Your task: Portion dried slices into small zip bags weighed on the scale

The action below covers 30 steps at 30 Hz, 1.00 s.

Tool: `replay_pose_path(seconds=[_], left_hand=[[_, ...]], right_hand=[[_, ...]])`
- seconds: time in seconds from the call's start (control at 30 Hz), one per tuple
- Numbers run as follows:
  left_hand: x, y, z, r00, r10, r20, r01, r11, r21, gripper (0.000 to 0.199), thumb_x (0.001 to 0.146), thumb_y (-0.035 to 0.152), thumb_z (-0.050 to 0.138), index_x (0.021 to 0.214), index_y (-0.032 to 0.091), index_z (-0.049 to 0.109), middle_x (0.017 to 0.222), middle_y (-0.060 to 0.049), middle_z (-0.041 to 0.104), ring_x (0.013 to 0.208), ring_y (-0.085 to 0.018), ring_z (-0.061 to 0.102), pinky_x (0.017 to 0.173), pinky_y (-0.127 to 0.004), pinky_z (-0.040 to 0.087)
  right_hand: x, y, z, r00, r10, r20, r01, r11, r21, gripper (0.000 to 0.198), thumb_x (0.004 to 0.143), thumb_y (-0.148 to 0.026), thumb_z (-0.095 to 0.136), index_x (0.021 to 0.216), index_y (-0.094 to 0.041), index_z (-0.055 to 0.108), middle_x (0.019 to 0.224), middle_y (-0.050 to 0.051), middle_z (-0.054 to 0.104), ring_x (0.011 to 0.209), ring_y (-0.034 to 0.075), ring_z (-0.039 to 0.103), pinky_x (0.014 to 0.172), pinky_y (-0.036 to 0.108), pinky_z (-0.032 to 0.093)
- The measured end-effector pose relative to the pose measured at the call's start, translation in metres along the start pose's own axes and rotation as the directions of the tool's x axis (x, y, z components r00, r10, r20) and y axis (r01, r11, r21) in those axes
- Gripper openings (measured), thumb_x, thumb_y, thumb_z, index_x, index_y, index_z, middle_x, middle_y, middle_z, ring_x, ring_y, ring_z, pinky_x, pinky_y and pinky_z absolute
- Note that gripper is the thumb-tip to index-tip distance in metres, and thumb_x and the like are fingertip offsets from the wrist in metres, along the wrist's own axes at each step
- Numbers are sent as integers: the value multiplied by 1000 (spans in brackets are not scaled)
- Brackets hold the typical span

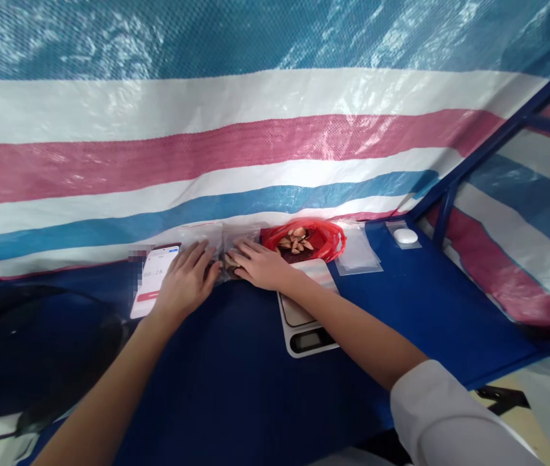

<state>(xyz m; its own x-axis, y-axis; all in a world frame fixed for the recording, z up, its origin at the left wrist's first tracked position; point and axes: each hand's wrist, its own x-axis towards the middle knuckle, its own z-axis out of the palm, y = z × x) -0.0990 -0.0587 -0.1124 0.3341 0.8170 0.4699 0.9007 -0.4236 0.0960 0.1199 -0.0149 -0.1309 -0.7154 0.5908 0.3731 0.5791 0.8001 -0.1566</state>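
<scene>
My left hand [188, 277] lies with fingers stretched out over a clear plastic bag [207, 233], beside a lit phone [151, 278]. My right hand [261, 264] rests on a second clear plastic bag [242, 234] that has brownish pieces in it, partly covered by the fingers. Its fingers are extended and apart. Just beyond my right wrist, an open red plastic bag [336, 238] holds dried brown pieces [296, 243]. Under my right forearm stands a white kitchen scale [290, 340], its plate partly hidden by the arm.
Flat clear bags [358, 249] lie right of the red bag. Farther right, a white rounded object [406, 236] sits on a small clear bag. Striped sheeting [236, 149] hangs behind the blue table [226, 369]. A dark object [37, 349] is at the left, and a blue frame [488, 142] at the right.
</scene>
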Motion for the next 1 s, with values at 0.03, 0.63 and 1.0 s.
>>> replay_pose_path(seconds=[0.03,0.63,1.0], left_hand=[[0,-1,2,1000,2,-8,-2,1000,-1,44,103,38,40,127,10,63,141,-22,60,136,-37,53,114,-55,42],[5,58,-10,992,-45,-118,46,999,4,38,101,38,46,127,20,66,133,-14,68,132,-33,58,116,-57,38],[-26,130,18,985,-111,-129,110,994,-18,34,100,32,47,124,20,68,128,-12,71,122,-30,63,109,-48,46]], right_hand=[[0,0,0,1000,3,-2,-3,1000,0,45,106,-35,42,143,-12,54,148,18,54,147,28,41,119,43,39],[-65,9,-55,981,76,-178,-67,996,58,36,103,-28,48,132,-19,67,144,12,62,142,27,49,121,48,37],[-193,70,-82,868,404,-287,-391,914,104,36,102,-30,47,128,-21,70,135,8,68,126,23,63,109,37,52]])
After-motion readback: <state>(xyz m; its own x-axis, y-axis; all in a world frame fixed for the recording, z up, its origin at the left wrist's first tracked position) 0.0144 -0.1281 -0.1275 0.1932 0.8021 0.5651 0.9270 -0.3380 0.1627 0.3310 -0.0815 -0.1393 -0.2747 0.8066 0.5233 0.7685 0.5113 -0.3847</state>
